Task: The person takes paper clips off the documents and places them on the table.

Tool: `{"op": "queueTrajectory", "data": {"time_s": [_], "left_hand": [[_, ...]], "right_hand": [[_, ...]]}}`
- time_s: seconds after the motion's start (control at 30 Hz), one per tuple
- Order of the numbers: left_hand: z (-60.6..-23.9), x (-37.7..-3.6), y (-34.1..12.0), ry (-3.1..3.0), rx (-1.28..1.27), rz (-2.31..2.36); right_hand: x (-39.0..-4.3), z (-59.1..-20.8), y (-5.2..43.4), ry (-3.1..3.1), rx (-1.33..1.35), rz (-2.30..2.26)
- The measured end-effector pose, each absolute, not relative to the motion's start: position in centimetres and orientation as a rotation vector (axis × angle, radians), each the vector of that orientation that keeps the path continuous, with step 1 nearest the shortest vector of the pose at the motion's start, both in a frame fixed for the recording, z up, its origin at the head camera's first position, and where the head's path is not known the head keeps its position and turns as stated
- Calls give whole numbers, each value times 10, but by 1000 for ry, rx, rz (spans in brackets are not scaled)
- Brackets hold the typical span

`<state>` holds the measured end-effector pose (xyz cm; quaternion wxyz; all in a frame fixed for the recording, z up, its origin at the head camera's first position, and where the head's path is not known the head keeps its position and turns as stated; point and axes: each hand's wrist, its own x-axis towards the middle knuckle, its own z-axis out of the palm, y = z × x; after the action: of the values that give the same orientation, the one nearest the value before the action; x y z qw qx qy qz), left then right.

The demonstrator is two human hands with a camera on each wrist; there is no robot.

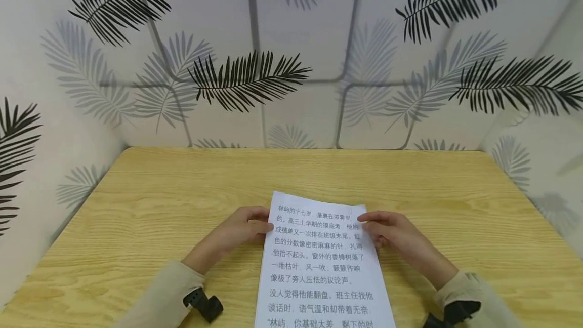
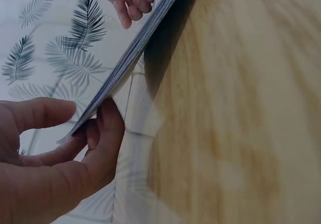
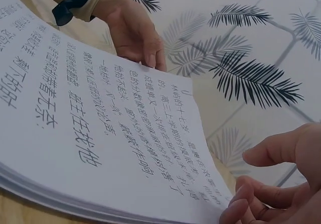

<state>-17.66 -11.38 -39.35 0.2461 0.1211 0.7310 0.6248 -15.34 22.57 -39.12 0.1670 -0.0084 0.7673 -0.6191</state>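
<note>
Paper stack (image 1: pixel 319 267) lies squared on the wooden table (image 1: pixel 136 216); left hand (image 1: pixel 243 227) and right hand (image 1: pixel 391 234) pinch its far corners with curled fingers; top sheet apparently not yet lifted.

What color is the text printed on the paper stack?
Black, on white paper stack; clearest in the head view.

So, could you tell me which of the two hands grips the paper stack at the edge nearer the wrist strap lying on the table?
The left hand: it holds the paper stack at its left edge, with the black strap below it. The right hand holds the opposite edge.
</note>
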Motion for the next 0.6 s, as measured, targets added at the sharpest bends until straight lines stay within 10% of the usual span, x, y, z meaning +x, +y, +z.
{"op": "queueTrajectory", "data": {"time_s": [0.6], "left_hand": [[-392, -180, -107, 2084, 95, 1989]], "right_hand": [[-168, -357, 217, 3088, -405, -1585]]}}
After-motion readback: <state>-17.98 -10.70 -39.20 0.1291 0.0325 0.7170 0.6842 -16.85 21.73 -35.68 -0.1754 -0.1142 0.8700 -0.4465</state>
